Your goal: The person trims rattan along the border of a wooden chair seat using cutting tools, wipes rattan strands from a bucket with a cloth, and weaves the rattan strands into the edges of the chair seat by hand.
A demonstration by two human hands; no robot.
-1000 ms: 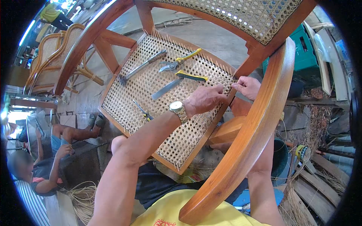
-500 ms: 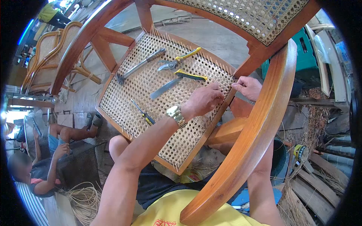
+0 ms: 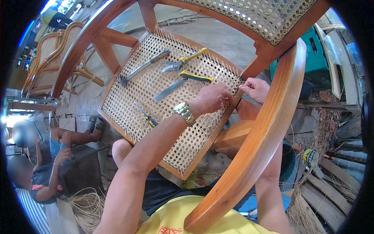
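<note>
So the seat here is a square panel of pale woven cane in an orange-brown wooden frame (image 3: 128,103), sitting tilted right in front of the person, with loose cane ends poking up along its far edge. The left hand (image 3: 213,97), with a gold-coloured metal watch (image 3: 184,112) on the wrist, is over the cane by the right edge, fingers curled in — can't tell if there's a strand in them. Right hand (image 3: 257,89) is just across from it at the frame's right corner, thumb and forefinger drawn close together; can't make out anything between those either. A long curved varnished wooden armrest (image 3: 257,144) crosses above the right forearm.

Lying on the cane: a steel-shafted hammer (image 3: 142,68), yellow-handled pruning shears (image 3: 174,66), a flat grey blade with a yellow-and-dark handle (image 3: 169,91) — plus a thin pointed tool with a yellow-and-black handle (image 3: 151,121).
</note>
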